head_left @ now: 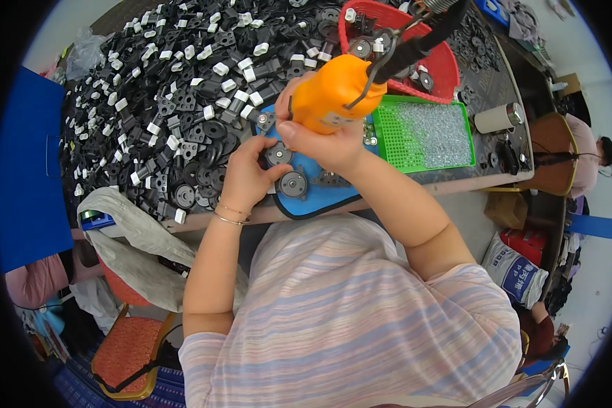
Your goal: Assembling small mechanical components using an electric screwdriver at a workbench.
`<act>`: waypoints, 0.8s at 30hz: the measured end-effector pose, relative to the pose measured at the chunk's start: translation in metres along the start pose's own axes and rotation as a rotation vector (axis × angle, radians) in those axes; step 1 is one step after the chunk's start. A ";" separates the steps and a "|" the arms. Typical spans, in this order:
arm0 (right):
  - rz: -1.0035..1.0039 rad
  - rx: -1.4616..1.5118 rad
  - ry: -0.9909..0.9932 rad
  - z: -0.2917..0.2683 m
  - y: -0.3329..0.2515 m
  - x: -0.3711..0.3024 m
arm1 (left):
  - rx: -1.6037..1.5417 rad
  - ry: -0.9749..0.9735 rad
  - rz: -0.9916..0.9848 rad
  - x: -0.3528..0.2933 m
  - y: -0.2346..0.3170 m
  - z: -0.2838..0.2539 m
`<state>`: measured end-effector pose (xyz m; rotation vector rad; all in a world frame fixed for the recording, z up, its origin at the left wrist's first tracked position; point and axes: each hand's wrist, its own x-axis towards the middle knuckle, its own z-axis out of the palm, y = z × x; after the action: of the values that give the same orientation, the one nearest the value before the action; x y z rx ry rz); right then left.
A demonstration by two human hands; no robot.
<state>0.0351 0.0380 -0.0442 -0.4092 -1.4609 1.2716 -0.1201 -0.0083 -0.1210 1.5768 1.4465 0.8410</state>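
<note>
My right hand (330, 146) is wrapped round an orange electric screwdriver (336, 88), held upright over a blue mat (306, 202). My left hand (247, 171) grips a round dark-grey plastic part (279, 154) on the mat between thumb and fingers. Just nearer to me lies a similar round part (293, 183) with a metal centre. The screwdriver's tip is hidden behind its body and my right hand. Beside my right wrist, a green tray (425, 165) holds many small silvery screws.
Black plastic parts with white caps (204, 88) are heaped across the table's left and far side. A red basket (445, 64) with parts stands behind the tray. A spring and black cable (408, 54) hang above. A white tumbler (496, 119) lies at right.
</note>
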 end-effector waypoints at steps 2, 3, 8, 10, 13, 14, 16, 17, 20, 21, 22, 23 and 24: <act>0.065 0.026 -0.004 -0.001 -0.002 0.000 | 0.014 -0.002 -0.012 0.000 0.000 0.000; 0.131 0.053 -0.007 -0.002 -0.003 0.001 | 0.009 -0.006 0.003 0.000 -0.001 0.001; 0.050 0.109 -0.094 -0.010 -0.011 0.005 | 0.052 -0.044 -0.010 0.002 0.000 0.002; -0.174 0.071 -0.164 -0.026 -0.015 0.007 | 0.005 -0.004 0.057 0.002 -0.005 0.006; -0.131 0.227 -0.119 -0.047 -0.055 0.003 | 0.038 0.009 0.062 0.000 -0.003 0.005; -0.154 0.128 -0.061 -0.060 -0.063 -0.004 | 0.019 0.005 0.053 0.000 -0.005 0.005; -0.199 0.028 0.146 -0.083 -0.074 -0.021 | 0.059 0.030 0.073 -0.003 0.000 0.004; -0.226 -0.039 0.245 -0.097 -0.074 -0.032 | 0.071 0.037 0.085 -0.004 -0.001 0.005; -0.190 -0.165 0.441 -0.121 -0.079 -0.056 | 0.060 0.037 0.062 -0.004 -0.005 0.005; -0.166 -0.160 0.504 -0.127 -0.076 -0.061 | 0.030 0.027 0.057 -0.004 -0.007 0.006; -0.143 -0.152 0.567 -0.132 -0.072 -0.066 | 0.001 0.019 0.051 -0.004 -0.008 0.005; -0.110 -0.197 0.564 -0.135 -0.069 -0.070 | 0.058 0.009 0.057 -0.004 -0.007 0.004; -0.112 -0.201 0.574 -0.136 -0.068 -0.071 | 0.059 -0.001 0.062 -0.003 -0.007 0.004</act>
<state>0.2022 0.0208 -0.0458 -0.7467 -1.0998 0.8239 -0.1206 -0.0118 -0.1290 1.6739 1.4399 0.8401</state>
